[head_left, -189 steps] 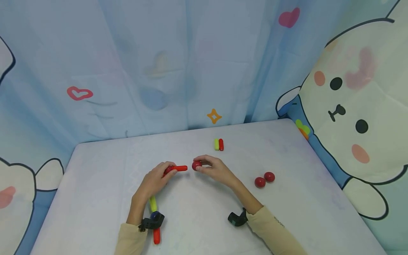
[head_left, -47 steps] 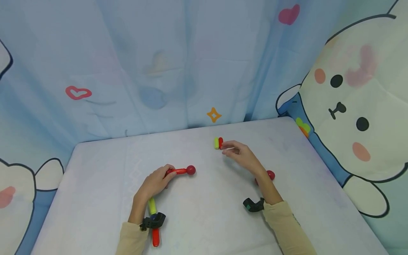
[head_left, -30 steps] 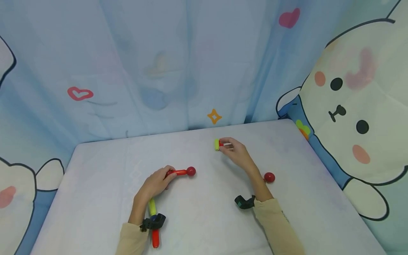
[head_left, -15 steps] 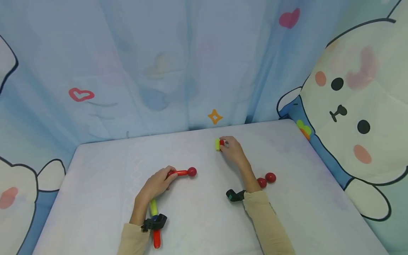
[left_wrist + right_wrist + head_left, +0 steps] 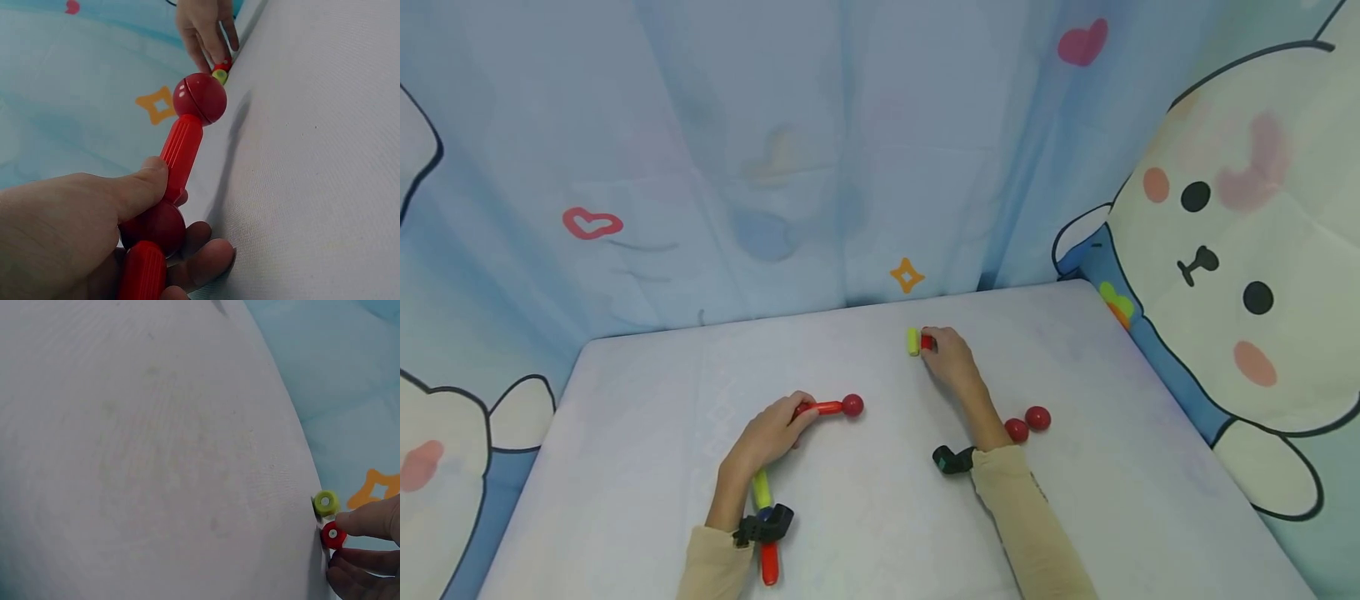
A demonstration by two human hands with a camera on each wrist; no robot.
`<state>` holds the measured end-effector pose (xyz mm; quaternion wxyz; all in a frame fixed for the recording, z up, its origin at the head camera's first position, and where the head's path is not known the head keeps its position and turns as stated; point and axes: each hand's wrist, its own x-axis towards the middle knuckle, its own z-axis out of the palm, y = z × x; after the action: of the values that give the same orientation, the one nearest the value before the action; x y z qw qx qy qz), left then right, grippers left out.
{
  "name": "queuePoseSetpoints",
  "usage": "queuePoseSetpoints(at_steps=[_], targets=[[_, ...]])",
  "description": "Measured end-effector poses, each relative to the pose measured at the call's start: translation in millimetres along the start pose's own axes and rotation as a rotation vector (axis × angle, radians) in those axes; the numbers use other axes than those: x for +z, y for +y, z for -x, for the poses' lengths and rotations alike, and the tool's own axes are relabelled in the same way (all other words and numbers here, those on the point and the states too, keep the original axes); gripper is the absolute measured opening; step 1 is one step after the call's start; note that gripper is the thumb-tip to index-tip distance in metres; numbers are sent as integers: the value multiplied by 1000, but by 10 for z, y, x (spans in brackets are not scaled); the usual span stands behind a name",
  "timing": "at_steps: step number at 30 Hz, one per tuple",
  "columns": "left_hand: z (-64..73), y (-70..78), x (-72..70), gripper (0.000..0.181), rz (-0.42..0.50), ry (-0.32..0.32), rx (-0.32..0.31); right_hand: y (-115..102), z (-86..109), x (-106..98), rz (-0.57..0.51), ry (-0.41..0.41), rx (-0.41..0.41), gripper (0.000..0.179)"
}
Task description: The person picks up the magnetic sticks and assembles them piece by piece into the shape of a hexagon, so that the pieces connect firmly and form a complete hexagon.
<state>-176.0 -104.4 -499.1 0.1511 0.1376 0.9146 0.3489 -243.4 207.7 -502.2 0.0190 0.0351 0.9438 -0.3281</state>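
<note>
My left hand (image 5: pixel 771 429) grips a joined piece of red toy building rods and balls; in the left wrist view, thumb and fingers hold it around a red ball (image 5: pixel 156 228). From there a red rod (image 5: pixel 182 153) runs up to another red ball (image 5: pixel 200 99), and a second rod (image 5: pixel 144 272) extends below. At the far side of the table, my right hand (image 5: pixel 951 358) pinches a short red rod (image 5: pixel 333 534) between thumb and fingers. Close beside it lies a short yellow-green rod (image 5: pixel 325 503), a small gap between them in the head view.
Two loose red balls (image 5: pixel 1027 423) lie near the right forearm. Beneath the left wrist is a stick of yellow-green rod (image 5: pixel 762 487), blue ball and red rod (image 5: pixel 770 567), partly hidden by the wrist camera. A patterned curtain (image 5: pixel 737 167) hangs behind the white-covered table (image 5: pixel 647 400).
A red ball has joined the rod end in my left hand. My right hand went from there to the far rods, took hold of the red one and shifted it slightly off the yellow-green one.
</note>
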Motion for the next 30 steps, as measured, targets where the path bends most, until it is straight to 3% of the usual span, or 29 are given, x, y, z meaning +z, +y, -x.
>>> queuePoseSetpoints(at_steps=[11,21,24,26,30], targets=[[-4,-17,11,25,-9,-1,-7,-42,-13,-9,50,101,45,35],[-9,-17,22,26,-13,-4,-1,-25,9,-24,39,116,121,34],[-9,-24,27,26,-12,-1,-4,-47,77,-38,-20,130,75,34],[-3,-23,26,27,-12,0,-9,-84,134,-49,-97,117,3,32],[-4,-26,30,27,-19,3,-16,-160,272,-60,-300,14,-146,31]])
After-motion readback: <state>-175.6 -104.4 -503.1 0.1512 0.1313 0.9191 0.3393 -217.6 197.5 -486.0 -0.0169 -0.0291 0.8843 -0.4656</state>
